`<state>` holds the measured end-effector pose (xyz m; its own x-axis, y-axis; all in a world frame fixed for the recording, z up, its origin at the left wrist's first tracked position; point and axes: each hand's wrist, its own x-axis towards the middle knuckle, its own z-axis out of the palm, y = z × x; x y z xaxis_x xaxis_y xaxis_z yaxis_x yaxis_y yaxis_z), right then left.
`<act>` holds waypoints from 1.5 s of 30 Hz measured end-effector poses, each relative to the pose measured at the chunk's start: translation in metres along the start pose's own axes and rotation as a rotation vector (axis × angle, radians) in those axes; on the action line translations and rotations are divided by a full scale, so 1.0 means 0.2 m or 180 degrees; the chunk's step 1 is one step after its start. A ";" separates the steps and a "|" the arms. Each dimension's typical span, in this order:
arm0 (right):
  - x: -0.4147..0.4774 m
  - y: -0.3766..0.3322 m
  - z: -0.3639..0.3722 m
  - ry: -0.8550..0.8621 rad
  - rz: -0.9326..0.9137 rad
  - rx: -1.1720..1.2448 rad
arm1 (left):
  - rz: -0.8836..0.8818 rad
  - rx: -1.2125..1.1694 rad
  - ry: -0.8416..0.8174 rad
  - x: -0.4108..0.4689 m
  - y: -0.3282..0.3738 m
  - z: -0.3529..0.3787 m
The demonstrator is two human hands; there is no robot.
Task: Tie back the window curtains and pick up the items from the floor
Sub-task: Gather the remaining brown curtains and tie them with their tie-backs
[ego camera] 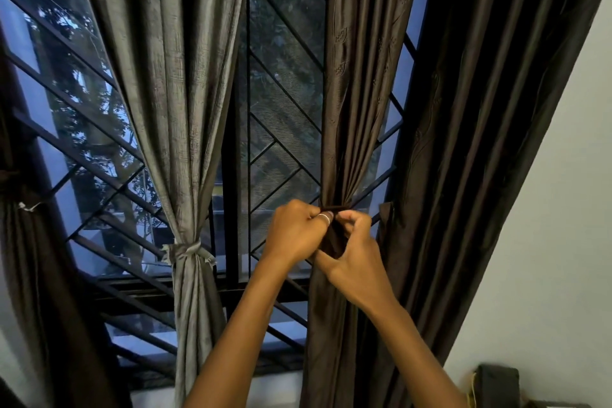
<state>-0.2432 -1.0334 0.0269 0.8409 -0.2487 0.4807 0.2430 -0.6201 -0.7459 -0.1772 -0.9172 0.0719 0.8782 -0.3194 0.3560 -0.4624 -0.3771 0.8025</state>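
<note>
1. Left edge of the window (284, 129) — dark curtain (23, 258), bunched and tied.
2. Next, grey curtain (185, 126), cinched by a knotted grey strip (187, 253).
3. Right of the window's middle, ringed left hand (298, 232), fingers curled, pinching the tie band (335, 208) around the brown curtain (354, 93).
4. Touching it, right hand (356, 262) — thumb and fingers pinching dark fabric just below the band.
5. Toward the right edge, loose dark curtain (480, 142).

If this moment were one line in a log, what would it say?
step: tying brown curtain | left hand: grips tie band | right hand: pinches tie band | grey curtain: already tied
</note>
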 end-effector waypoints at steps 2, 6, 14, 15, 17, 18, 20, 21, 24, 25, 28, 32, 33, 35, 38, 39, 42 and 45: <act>-0.01 0.01 0.02 0.0193 -0.0229 -0.0347 | -0.0111 -0.0181 -0.0027 0.00 0.00 0.00; 0.00 0.06 0.02 0.0525 -0.0788 -0.0925 | -0.0151 -0.0293 0.0066 0.00 -0.01 -0.02; 0.01 0.08 -0.02 0.0322 -0.1137 -0.1264 | 0.1127 0.1062 0.0739 -0.07 -0.01 0.01; 0.01 0.08 -0.03 0.0299 -0.1144 -0.1257 | 0.1278 0.0771 0.0646 -0.07 -0.02 0.01; 0.01 0.08 -0.04 0.0224 -0.1106 -0.1243 | 0.1346 -0.0078 0.0378 -0.06 -0.03 0.02; 0.01 0.09 -0.04 0.0183 -0.1082 -0.1236 | 0.1256 -0.0463 0.0240 -0.06 -0.03 0.01; 0.02 0.10 -0.04 0.0106 -0.1051 -0.1229 | 0.0958 -0.1025 0.0058 -0.06 -0.03 0.01; 0.02 0.10 -0.05 0.0074 -0.1042 -0.1222 | 0.0826 -0.1193 0.0040 -0.05 -0.04 0.02; 0.03 0.11 -0.05 -0.0023 -0.0995 -0.1201 | 0.0633 -0.1380 0.0066 -0.04 -0.07 0.02; 0.03 0.11 -0.06 -0.0040 -0.0984 -0.1247 | 0.0617 -0.1352 0.0056 -0.03 -0.08 0.02; 0.05 0.10 -0.10 0.0123 -0.1101 -0.1528 | 0.0740 -0.1122 0.0007 0.00 -0.12 0.03; 0.08 -0.01 -0.19 0.0557 -0.1483 -0.1797 | 0.0854 -0.0883 -0.0009 -0.01 -0.15 0.03; 0.10 -0.03 -0.21 0.0531 -0.1581 -0.1886 | 0.0878 -0.0838 -0.0028 -0.01 -0.15 0.04; 0.14 -0.05 -0.24 0.0270 -0.1776 -0.2001 | 0.0913 -0.0787 -0.0021 -0.03 -0.14 0.04; 0.20 -0.06 -0.27 -0.0192 -0.1818 -0.2062 | 0.1023 -0.0711 0.0050 -0.03 -0.15 0.03; 0.22 -0.06 -0.28 -0.0248 -0.1766 -0.2084 | 0.1075 -0.0658 0.0081 -0.03 -0.17 0.03; 0.25 -0.06 -0.28 -0.0230 -0.1641 -0.1886 | 0.1274 -0.0375 0.0404 -0.02 -0.19 0.04; 0.28 -0.07 -0.26 -0.0140 -0.1431 -0.1429 | 0.1476 -0.0296 0.0786 -0.03 -0.20 0.07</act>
<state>-0.2248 -1.0773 0.0868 0.7253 0.1335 0.6754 0.3585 -0.9107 -0.2050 -0.1653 -0.9128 0.0316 0.5920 -0.2160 0.7764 -0.8059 -0.1628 0.5692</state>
